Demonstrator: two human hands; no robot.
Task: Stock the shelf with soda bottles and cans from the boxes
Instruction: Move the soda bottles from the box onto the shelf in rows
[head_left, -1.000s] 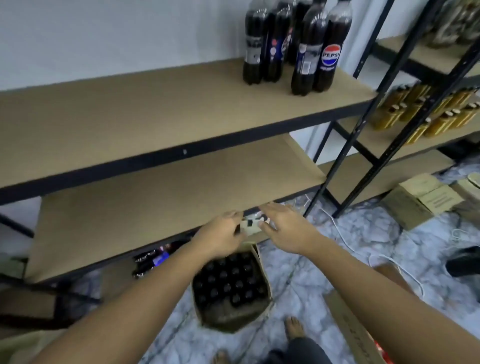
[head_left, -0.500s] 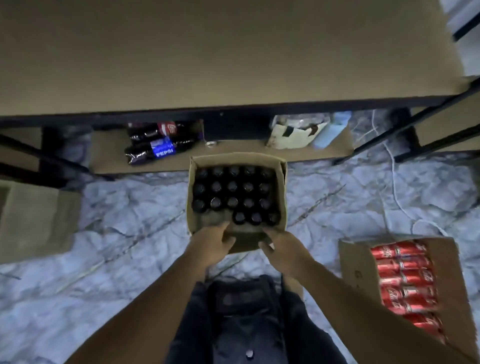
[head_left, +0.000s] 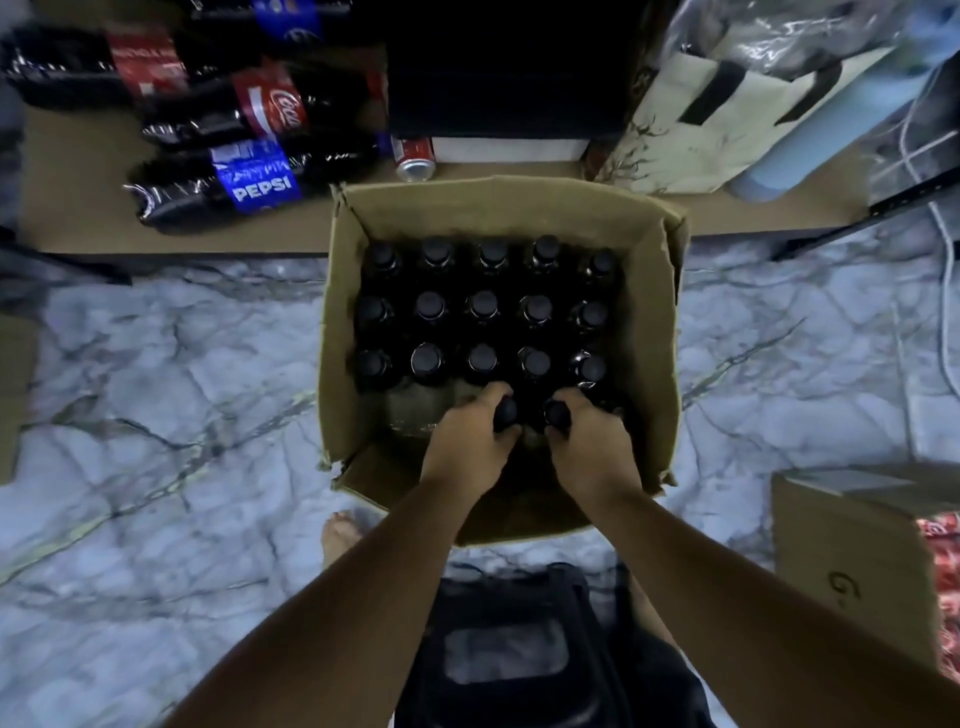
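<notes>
— What is underfoot?

— A marbled floor (head_left: 182, 389), pale grey with dark veins. An open cardboard box (head_left: 493, 202) stands on it, its far wall just in front of a low shelf board (head_left: 78, 218).

— And inside the box?

— Dark soda bottles (head_left: 483, 306) standing upright in rows, black caps up. Towards the near left corner a patch of the box's bottom shows bare.

— The hands?

— Both reach down into the nearest row. The left hand (head_left: 470, 441) has its fingers curled round the neck of a near-row bottle (head_left: 506, 413), and the cap pokes out past the thumb. The right hand (head_left: 587, 441) grips the neighbouring bottle (head_left: 557, 414) the same way. Whether either bottle is off the bottom, I cannot tell.

— What is on the shelf board?

— At the left, large bottles on their sides: a Pepsi bottle (head_left: 254, 182) nearest, a Coca-Cola bottle (head_left: 270, 111) behind it, and more beyond, blurred. A red can (head_left: 414, 156) sits just past the box's far wall. To the right is a cream tote bag (head_left: 727, 104) with black straps under clear plastic, and a pale blue cylinder (head_left: 810, 150) beside it.

— The rest of the room?

— A second box (head_left: 852, 545) stands on the floor at the right, with red cans (head_left: 943, 561) showing at the frame's edge. A white cable (head_left: 943, 291) trails down the floor at the far right. A bare foot (head_left: 340, 535) stands by the first box's near left corner.
</notes>
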